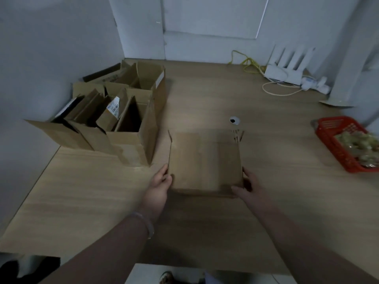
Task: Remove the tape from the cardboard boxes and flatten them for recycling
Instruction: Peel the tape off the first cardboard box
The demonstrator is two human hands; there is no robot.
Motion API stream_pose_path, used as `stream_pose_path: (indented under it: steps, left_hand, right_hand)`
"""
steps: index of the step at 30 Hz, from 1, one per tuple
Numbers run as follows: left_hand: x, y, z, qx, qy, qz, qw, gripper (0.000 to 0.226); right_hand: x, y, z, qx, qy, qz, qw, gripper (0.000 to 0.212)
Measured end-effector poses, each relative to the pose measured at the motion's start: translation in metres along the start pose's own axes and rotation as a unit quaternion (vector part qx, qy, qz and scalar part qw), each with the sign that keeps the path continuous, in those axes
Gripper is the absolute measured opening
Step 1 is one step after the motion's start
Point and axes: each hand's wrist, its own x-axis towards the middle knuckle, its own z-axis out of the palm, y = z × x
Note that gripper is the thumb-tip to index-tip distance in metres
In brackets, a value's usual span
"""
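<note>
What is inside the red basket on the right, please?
The red basket holds a heap of pale yellowish-green things, too blurred to identify; whatever lies under the heap is covered.

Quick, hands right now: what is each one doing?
Left hand: grips the cardboard box at its left side.
Right hand: grips the same box at its right near corner.

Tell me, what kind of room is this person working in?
Probably a small office or home workroom. There is a wooden desk with a cable hole, a white router with cables by the wall, and opened cardboard boxes gathered at the left.
</note>
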Motion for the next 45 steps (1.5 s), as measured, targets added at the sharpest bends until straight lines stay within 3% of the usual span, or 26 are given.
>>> stream_pose_path:
  steps: [4, 5, 9, 10, 13, 18, 26, 34, 39, 42, 45]
  left_hand:
    - [0.001, 0.018, 0.005, -0.009, -0.028, 0.043, 0.999, 0.048]
    - [0.001, 0.021, 0.005, -0.005, -0.046, 0.053, 0.998, 0.05]
    - [-0.002, 0.028, 0.013, 0.019, -0.075, 0.078, 0.994, 0.062]
    - [-0.003, 0.03, 0.016, 0.035, -0.061, 0.089, 0.994, 0.064]
    - [-0.005, 0.028, 0.022, 0.061, -0.025, 0.094, 0.993, 0.062]
    - [-0.007, 0.009, 0.018, 0.123, -0.036, 0.054, 0.99, 0.047]
    - [0.006, -0.009, 0.015, 0.226, -0.02, 0.039, 0.973, 0.054]
    - [0.036, 0.003, 0.03, 0.306, 0.01, 0.017, 0.952, 0.045]
    - [0.031, -0.002, 0.024, 0.337, -0.016, -0.015, 0.941, 0.029]
    - [0.022, -0.012, 0.02, 0.283, -0.016, -0.009, 0.959, 0.033]
    - [0.02, -0.015, 0.018, 0.27, -0.007, -0.01, 0.963, 0.038]
  right_hand:
    - [-0.011, -0.01, -0.012, 0.025, 0.069, -0.018, 0.997, 0.09]
    - [-0.012, -0.013, -0.015, 0.031, 0.078, -0.019, 0.996, 0.084]
    - [-0.014, -0.024, -0.019, -0.036, 0.112, -0.024, 0.993, 0.018]
    - [-0.015, -0.028, -0.021, -0.048, 0.131, -0.022, 0.99, 0.01]
    - [-0.018, -0.031, -0.024, -0.081, 0.153, 0.003, 0.985, 0.022]
    - [-0.017, -0.021, -0.022, -0.168, 0.099, 0.086, 0.977, 0.045]
    - [-0.003, -0.015, -0.018, -0.265, 0.054, 0.084, 0.959, 0.047]
    - [0.031, -0.027, -0.016, -0.265, 0.045, 0.13, 0.954, 0.055]
    - [0.03, -0.025, -0.02, -0.174, 0.005, 0.227, 0.958, 0.047]
    - [0.026, -0.019, -0.01, -0.226, 0.024, 0.18, 0.957, 0.05]
    - [0.016, -0.021, 0.002, -0.289, 0.114, 0.048, 0.949, 0.062]
